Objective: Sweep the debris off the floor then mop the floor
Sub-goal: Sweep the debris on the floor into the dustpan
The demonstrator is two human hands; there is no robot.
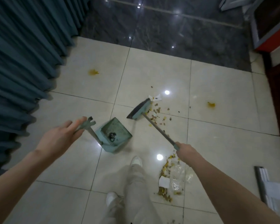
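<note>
A teal dustpan (116, 134) stands on the cream tiled floor (225, 135) ahead of my feet, with a dark lump inside it. My left hand (63, 136) is at the forked top of its upright handle (87, 124), fingers spread and loosely touching it. My right hand (185, 150) is shut on the grey pole of a teal broom (140, 109). The broom head rests on the floor beside scattered brown and yellow debris (158, 113) and white paper scraps (155, 97). A second debris pile (170, 180) with clear plastic and a white scrap lies under my right forearm.
Teal curtains (23, 62) hang along the left. Yellow stains mark the tiles at the far left (93, 72) and at the right (211, 105). Dark polished floor (176, 33) lies beyond. A flat mop head (267, 186) lies at the right edge, near dark red furniture (278, 97).
</note>
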